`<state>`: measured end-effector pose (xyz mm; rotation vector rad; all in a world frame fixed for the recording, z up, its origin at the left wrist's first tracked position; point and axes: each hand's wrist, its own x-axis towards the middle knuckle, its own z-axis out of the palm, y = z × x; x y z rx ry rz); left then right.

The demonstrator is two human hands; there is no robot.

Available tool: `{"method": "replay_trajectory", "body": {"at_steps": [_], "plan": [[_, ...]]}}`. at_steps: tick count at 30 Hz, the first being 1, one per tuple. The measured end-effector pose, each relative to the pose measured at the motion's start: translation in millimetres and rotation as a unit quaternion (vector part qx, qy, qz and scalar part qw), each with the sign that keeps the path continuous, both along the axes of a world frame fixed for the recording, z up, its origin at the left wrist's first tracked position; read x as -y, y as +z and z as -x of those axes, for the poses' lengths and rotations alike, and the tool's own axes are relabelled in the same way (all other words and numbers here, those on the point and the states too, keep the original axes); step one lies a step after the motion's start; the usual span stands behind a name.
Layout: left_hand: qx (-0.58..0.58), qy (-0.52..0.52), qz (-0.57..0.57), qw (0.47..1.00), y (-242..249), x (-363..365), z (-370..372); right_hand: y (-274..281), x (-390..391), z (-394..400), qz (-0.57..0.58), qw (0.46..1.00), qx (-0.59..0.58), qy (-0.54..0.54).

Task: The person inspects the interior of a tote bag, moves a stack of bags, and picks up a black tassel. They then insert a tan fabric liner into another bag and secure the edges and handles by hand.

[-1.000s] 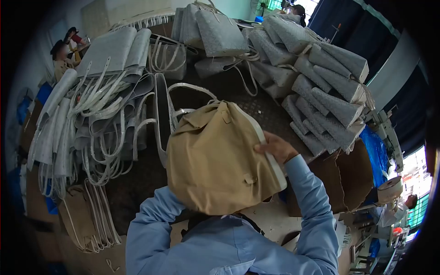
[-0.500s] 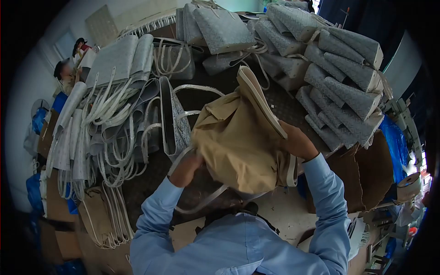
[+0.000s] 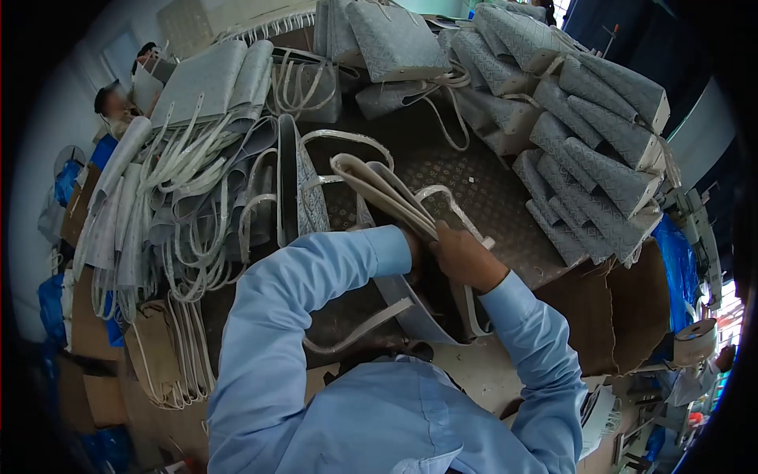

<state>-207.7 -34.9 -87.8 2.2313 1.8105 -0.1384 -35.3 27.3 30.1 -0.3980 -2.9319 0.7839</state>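
Note:
A grey patterned bag with pale handles stands open on the dark table in front of me. My right hand is closed on the beige lining, whose folded pale edge slants up to the left out of the bag. My left hand is mostly hidden, reaching inside beside the lining; its fingers do not show. Another patterned bag with white-edged handles stands just left of the lining.
Stacked grey bags fill the right side, and more bags stand at the back. Flat bag pieces with handles are heaped at left. A brown carton sits at right. Two people are at the far left.
The beige lining, spread wide before, is now mostly down inside the grey bag, with only its narrow edge showing. My left hand has moved right, into the bag; my right hand has moved left.

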Motion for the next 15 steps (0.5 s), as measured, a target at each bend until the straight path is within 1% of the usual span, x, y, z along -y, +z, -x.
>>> {"method": "replay_trajectory", "body": {"at_steps": [1, 2, 3, 4, 5, 6, 7, 8, 9, 11, 12, 15], "plan": [[0.012, -0.028, 0.033, 0.999, 35, 4, -8, -10, -5, 1, -0.025, 0.999, -0.027, -0.026], [0.023, 0.091, 0.100, 0.990, 118, 26, -38, -15, -13, 1, -0.022, 0.999, -0.032, -0.026], [0.084, 0.091, 0.107, 0.986, 140, 40, -42, -20, -20, 0, -0.064, 0.997, -0.043, -0.024], [0.151, 0.090, 0.116, 0.978, 149, 54, -43, -12, -15, 0, -0.043, 0.996, -0.055, -0.049], [0.179, 0.040, 0.111, 0.977, 151, 67, -48, -4, -11, 0, -0.022, 0.995, -0.069, -0.074], [0.194, 0.029, 0.135, 0.971, 146, 75, -54, -15, -10, 11, -0.034, 0.995, -0.085, -0.042], [0.131, -0.014, 0.064, 0.989, 137, 80, -63, -29, -10, 18, -0.046, 0.994, -0.094, -0.015], [0.077, -0.057, -0.012, 0.995, 126, 86, -75, -22, -1, 22, 0.000, 0.996, -0.088, -0.022], [0.109, -0.076, 0.006, 0.991, 119, 92, -85, -9, 9, 26, 0.041, 0.995, -0.085, -0.030], [0.233, -0.063, -0.165, 0.956, 109, 95, -92, -7, 16, 30, 0.066, 0.995, -0.048, -0.053], [0.247, -0.072, -0.162, 0.953, 104, 97, -100, -12, 21, 26, 0.065, 0.995, -0.037, -0.066], [0.140, -0.080, -0.236, 0.958, 96, 106, -118, -11, 23, 18, 0.066, 0.996, -0.029, -0.061]]}}
